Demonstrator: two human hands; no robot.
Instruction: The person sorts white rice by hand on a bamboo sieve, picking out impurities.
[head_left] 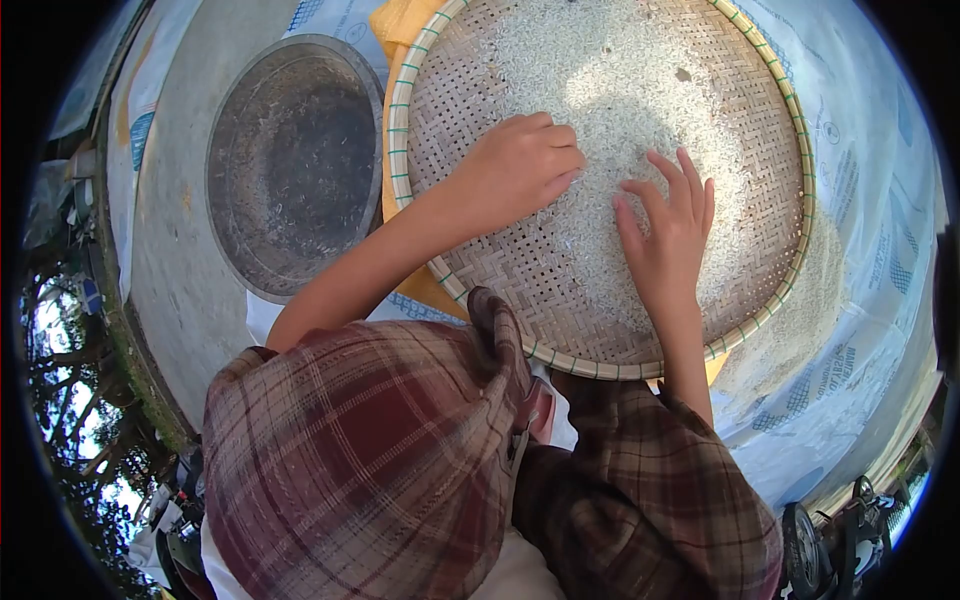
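Outdoors on a tarp (880, 200): both hands, left (520, 170) curled, right (668, 235) spread, apart, rest on rice (620, 70) in a tray (470, 260).

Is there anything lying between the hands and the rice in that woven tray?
Nothing visible. Both the left hand and the right hand rest directly on the white rice grains spread in the round woven bamboo tray, fingers touching the grains.

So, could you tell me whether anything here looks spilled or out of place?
Yes: pale grain lies on the plastic sheet outside the woven tray, by its right rim. One dark speck sits among the rice.
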